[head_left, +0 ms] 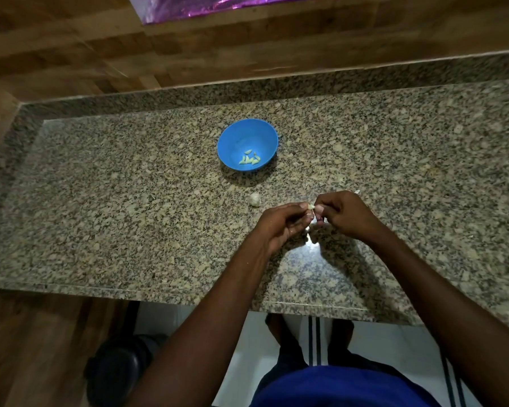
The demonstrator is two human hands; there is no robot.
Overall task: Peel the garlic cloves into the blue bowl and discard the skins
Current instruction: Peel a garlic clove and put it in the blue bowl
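Both hands met over the granite counter (130,177), near its front edge. Left hand (279,224) had fingers curled, pinching a garlic clove (311,206) at the fingertips; right hand (347,214) was curled too, fingers pinching the same clove from the other side. Clove was small, pale, mostly hidden between the fingertips; how much skin remained could not be told.

Left of the grip and slightly beyond it, a pale garlic piece (254,199) lay alone on the counter, apart from the hands. Farther beyond, up and left of the grip, stood the blue bowl (247,133), upright, with a few peeled cloves (249,158) lying at its bottom. Just past the right hand, a whitish scrap (357,191) showed on the stone, partly hidden by the knuckles.

Nothing lay between grip and bowl.

Surface: speckled granite with a raised back lip. Wood-look wall (71,54) behind; purple foil sheet (218,4) at top. Dark round object (115,368) on the floor, lower left.
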